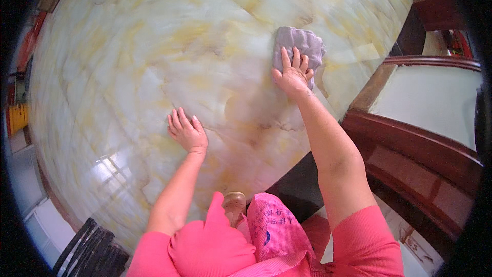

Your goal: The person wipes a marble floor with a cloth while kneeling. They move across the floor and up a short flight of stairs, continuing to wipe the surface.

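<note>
A folded greyish-purple cloth [298,42] lies against a glossy marble-patterned tiled surface [153,77], on its upper right part. Spread over the cloth's lower half, my right hand [294,75] holds it flat with the fingers apart and the arm stretched out. Lower and to the left, my left hand [188,130] rests palm down on the bare tile. It holds nothing, and its thumb stands away from the fingers. A pink apron [275,227] bearing writing hangs below, next to a tan shoe [234,204].
Dark red wooden panelling [415,138] with a pale panel [426,96] runs along the right. A black strip [296,184] borders the tile near my feet. Stacked black objects [90,250] stand at lower left; a yellow item [17,118] shows at the left rim.
</note>
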The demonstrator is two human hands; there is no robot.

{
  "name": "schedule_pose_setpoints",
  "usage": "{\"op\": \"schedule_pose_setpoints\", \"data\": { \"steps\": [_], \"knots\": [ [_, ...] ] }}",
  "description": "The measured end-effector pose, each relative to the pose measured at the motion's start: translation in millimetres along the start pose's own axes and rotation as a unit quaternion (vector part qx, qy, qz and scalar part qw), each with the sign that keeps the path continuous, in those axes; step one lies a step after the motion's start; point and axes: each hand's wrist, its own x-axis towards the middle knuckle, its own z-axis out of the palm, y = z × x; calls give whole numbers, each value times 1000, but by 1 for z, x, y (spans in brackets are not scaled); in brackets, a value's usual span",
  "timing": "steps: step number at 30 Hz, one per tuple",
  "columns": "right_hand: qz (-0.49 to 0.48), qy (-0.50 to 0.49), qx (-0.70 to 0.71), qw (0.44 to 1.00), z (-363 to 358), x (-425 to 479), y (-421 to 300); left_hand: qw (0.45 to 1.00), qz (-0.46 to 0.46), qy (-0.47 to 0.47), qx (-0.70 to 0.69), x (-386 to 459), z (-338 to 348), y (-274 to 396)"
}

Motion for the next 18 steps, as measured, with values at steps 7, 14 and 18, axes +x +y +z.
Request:
{"op": "schedule_pose_setpoints", "data": {
  "steps": [7,14,18],
  "knots": [
    [-204,-24,-65,976,22,-95,10,1000,-12,-14,-4,2,-5,3],
    [-316,-154,-95,931,35,-231,31,1000,-16,-21,-13,3,-8,0],
    [-316,-129,-84,936,39,-234,33,999,-14,-21,-30,3,-8,2]
  ]
}}
